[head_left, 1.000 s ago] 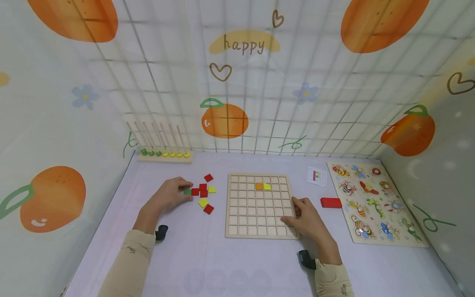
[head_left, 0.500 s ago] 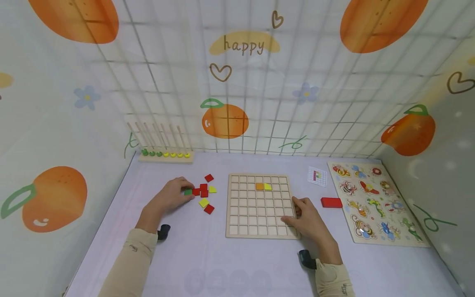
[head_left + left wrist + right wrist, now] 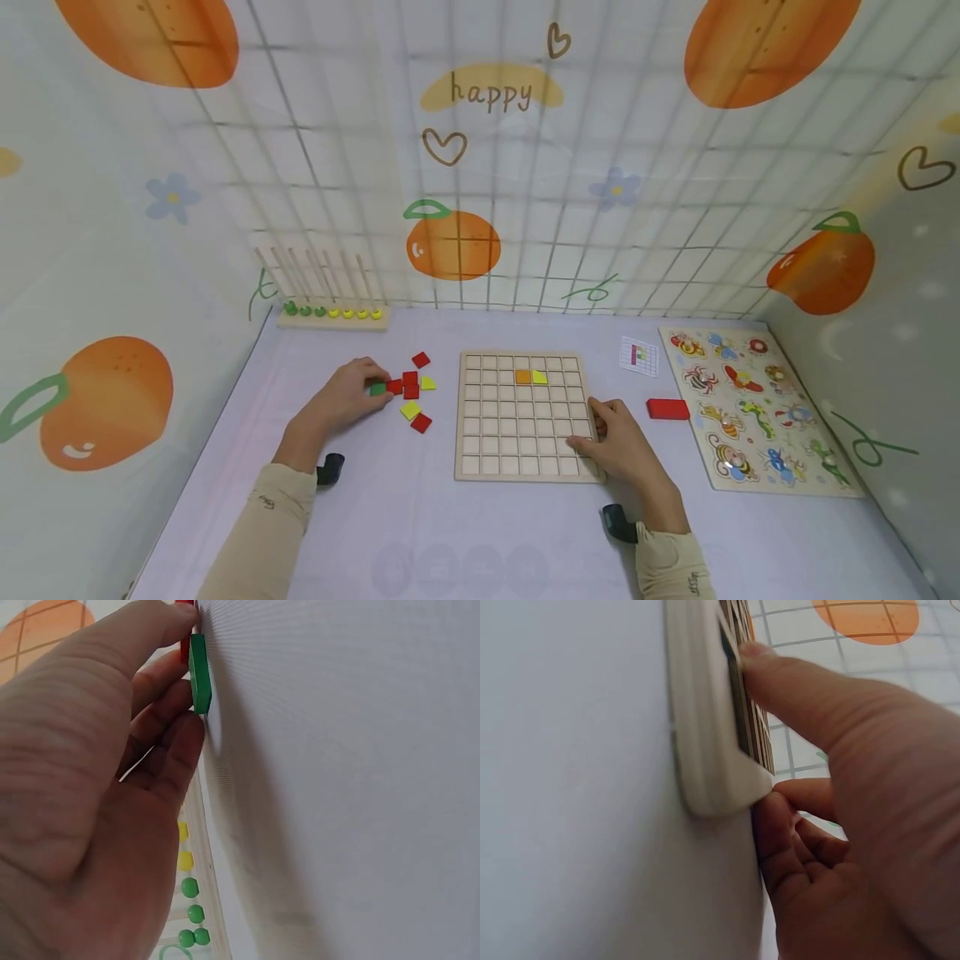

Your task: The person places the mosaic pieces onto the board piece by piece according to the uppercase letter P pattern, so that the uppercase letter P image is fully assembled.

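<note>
My left hand is at the left end of a loose group of coloured tiles, its thumb and fingertips pinching a red tile. A green tile sits within the curve of that hand, in front of the fingers in the left wrist view. Other red tiles and yellow pieces lie just to the right. My right hand holds the right edge of a wooden grid board, thumb over the top and fingers along the side. An orange tile and a yellow quarter-round tile sit in its upper cells.
A bead counting rack with upright rods stands at the back left. Right of the board are a small pattern card, a red block and an insect puzzle board. Printed fabric walls enclose the table on three sides.
My left thumb and fingertips have edged slightly right and closed in on the red tile beside the green one. The right hand and the grid board have stayed put.
</note>
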`<action>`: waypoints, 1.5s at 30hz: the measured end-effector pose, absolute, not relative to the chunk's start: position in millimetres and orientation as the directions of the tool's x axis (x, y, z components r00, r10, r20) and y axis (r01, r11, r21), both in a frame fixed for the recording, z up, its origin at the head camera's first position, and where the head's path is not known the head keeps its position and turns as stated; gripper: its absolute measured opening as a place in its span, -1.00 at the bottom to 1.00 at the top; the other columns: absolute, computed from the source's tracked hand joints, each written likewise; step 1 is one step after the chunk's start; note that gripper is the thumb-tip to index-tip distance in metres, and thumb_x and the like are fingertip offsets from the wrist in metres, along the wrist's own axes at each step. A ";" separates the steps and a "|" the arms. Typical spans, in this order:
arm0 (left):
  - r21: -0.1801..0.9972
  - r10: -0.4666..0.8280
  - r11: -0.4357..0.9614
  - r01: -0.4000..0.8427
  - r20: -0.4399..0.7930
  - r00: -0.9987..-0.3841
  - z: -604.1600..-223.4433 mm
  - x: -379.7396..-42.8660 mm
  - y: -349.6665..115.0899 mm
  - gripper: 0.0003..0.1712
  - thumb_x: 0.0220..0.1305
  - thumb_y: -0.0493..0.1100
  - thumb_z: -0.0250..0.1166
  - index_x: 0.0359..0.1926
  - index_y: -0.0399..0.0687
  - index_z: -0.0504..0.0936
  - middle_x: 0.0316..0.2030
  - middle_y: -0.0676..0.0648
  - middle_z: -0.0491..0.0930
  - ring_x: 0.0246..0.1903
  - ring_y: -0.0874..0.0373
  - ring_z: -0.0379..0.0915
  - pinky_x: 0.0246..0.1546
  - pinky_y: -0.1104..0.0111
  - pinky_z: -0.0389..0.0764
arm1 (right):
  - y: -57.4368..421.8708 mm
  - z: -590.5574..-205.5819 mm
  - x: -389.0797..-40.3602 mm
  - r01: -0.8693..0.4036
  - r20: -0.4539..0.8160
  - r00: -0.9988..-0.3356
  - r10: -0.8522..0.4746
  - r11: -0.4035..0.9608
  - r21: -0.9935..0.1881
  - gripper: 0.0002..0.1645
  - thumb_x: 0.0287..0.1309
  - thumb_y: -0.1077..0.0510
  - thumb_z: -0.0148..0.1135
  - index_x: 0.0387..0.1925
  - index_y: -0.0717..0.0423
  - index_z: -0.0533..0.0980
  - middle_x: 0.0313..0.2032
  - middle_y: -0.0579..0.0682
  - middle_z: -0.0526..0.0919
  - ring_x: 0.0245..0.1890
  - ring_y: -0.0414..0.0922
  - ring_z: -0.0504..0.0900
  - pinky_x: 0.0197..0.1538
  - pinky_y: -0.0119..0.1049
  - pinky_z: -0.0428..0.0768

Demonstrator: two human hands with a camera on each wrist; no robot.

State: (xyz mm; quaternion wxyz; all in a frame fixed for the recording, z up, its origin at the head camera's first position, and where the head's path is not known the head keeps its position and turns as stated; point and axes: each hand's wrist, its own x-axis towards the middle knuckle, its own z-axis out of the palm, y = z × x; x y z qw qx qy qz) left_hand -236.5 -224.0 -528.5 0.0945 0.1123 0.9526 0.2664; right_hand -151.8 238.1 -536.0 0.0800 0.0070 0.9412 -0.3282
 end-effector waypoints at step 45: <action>0.507 0.436 0.777 0.372 -0.007 -0.900 -505.8 -249.5 -74.8 -0.63 0.32 -0.02 0.38 0.05 -0.11 0.73 -0.04 -0.06 0.61 0.05 0.07 0.43 0.15 0.20 0.60 | 238.0 -532.3 -150.8 0.069 -0.158 -0.987 -0.039 0.779 -0.623 0.11 0.07 -0.13 0.54 0.49 0.28 0.25 0.06 0.13 0.45 -0.02 -0.04 0.46 0.00 -0.18 0.51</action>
